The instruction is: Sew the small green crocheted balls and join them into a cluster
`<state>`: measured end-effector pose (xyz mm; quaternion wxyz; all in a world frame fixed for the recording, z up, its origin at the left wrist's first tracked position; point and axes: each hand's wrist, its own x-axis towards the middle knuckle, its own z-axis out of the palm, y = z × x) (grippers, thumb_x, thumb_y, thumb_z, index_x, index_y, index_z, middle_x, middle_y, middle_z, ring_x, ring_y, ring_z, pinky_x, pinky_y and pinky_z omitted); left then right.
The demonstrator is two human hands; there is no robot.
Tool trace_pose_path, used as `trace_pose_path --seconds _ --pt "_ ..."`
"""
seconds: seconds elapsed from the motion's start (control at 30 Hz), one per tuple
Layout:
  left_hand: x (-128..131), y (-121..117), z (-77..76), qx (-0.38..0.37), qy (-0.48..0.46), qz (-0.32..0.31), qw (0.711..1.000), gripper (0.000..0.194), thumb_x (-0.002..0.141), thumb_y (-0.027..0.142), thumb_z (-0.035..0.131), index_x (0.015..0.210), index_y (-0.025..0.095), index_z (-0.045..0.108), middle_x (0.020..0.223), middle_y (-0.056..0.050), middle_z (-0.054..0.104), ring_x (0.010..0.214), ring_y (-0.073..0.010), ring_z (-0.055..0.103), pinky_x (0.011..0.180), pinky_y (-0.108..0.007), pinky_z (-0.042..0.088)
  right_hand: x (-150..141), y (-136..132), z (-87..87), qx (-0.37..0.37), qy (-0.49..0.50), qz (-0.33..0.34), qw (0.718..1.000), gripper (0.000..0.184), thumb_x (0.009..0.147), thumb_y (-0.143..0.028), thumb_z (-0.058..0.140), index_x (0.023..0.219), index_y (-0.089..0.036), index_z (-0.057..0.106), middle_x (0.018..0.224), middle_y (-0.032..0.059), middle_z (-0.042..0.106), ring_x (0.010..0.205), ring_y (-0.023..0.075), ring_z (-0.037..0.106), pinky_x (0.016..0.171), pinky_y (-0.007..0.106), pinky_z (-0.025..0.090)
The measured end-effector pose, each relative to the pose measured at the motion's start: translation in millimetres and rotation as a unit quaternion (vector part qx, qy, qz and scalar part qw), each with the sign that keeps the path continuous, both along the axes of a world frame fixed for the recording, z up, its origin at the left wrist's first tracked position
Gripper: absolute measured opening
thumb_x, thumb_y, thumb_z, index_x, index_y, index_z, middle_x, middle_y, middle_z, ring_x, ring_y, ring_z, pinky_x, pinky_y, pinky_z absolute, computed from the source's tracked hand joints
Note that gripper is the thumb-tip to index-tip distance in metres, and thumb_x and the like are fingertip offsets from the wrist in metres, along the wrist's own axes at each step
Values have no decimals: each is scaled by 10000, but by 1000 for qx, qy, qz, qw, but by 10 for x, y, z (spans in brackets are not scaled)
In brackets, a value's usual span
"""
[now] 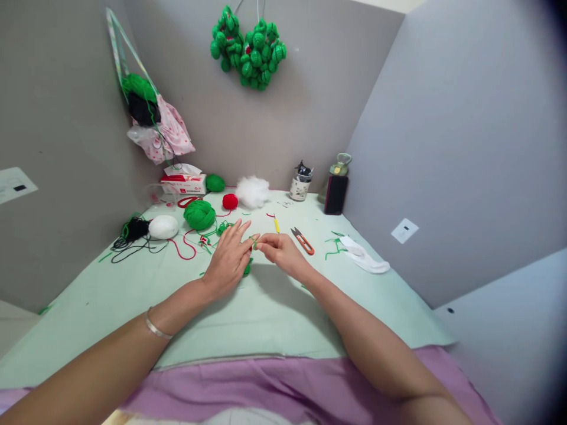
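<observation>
My left hand (227, 260) is over the table with its outer fingers stretched out. Its thumb and index finger come together at a small green crochet piece (247, 268), mostly hidden under the hand. My right hand (281, 252) pinches green yarn (254, 241) right beside the left fingertips; whether it also has a hook is hidden. Just beyond lies a yellow-handled tool (277, 225), probably a crochet hook. To the right of it rest orange thread snips (303, 241). Green crochet bits (225, 228) lie behind my left hand.
Green (199, 214), red (230, 202), white (163, 226) and black yarn (134, 228) sit on the left, near red-handled scissors (189, 202). White stuffing (252, 192), a jar (300, 183), a phone (336, 195) and a bottle (340, 164) stand along the back. A white cloth (364, 257) lies right.
</observation>
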<state>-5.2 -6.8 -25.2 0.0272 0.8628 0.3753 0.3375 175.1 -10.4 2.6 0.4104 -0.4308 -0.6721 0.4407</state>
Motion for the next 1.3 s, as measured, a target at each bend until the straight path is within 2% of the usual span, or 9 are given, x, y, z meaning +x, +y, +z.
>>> trace_pose_path --seconds 0.27,0.37,0.53,0.63,0.7,0.83,0.93,1.13,1.3 --pt "-23 23 -4 -26 7 -4 1000 425 966 165 318 1271 184 613 1583 -115 366 1514 -286 200 1203 -571 223 -23 8 -24 -39 28 -11 999 227 780 -379 603 737 -157 615 497 -77 366 488 77 268 492 245 199" --pt "-33 33 -2 -42 8 -12 999 420 963 175 321 1232 185 643 1587 -103 367 1517 -285 195 1208 -564 212 -25 8 -27 -46 25 14 999 225 787 -373 603 720 -158 606 508 -70 390 488 76 279 491 241 209" --pt "-63 49 58 -104 -65 -25 992 410 967 272 360 1232 207 665 1535 -83 457 1505 -273 235 1213 -548 210 18 40 -48 0 -12 -62 998 231 831 -373 571 763 -161 631 489 -66 407 472 89 314 484 240 234" --pt "-88 57 122 -175 -165 -12 971 339 923 349 469 1126 241 718 1429 -64 575 1465 -280 325 1197 -540 250 17 28 -71 48 -51 -85 994 236 861 -365 553 792 -165 657 501 -61 409 489 96 338 499 240 248" --pt "-97 61 157 -228 -240 -3 944 268 879 374 551 1012 243 742 1327 -68 647 1409 -283 415 1188 -516 275 -4 -4 -80 79 -80 -92 989 232 874 -353 550 801 -168 669 511 -58 411 500 97 346 512 239 255" --pt "-84 65 175 -343 -347 -7 873 209 796 412 690 914 244 726 1269 -74 672 1269 -290 558 1134 -496 356 -53 -89 -74 131 -126 -92 979 227 899 -341 545 826 -178 685 537 -52 444 515 99 357 537 241 271" --pt "-60 59 163 -391 -381 -18 838 234 759 433 733 880 234 717 1259 -76 672 1202 -290 597 1086 -491 410 -74 -131 -64 150 -155 -93 972 218 914 -340 542 857 -192 691 542 -52 458 515 100 362 549 240 272" --pt "-39 55 141 -408 -412 -37 813 210 762 422 733 807 218 709 1263 -77 665 1191 -274 605 1095 -468 404 -79 -145 -66 175 -186 -97 962 197 922 -322 552 867 -205 701 548 -53 487 509 95 368 569 233 276" --pt "-70 81 118 -366 -412 -20 834 210 775 385 732 923 240 703 1304 -71 644 1276 -272 555 1131 -475 355 -76 -154 -57 172 -193 -108 960 203 926 -323 543 871 -205 700 548 -49 504 509 99 383 572 234 281"
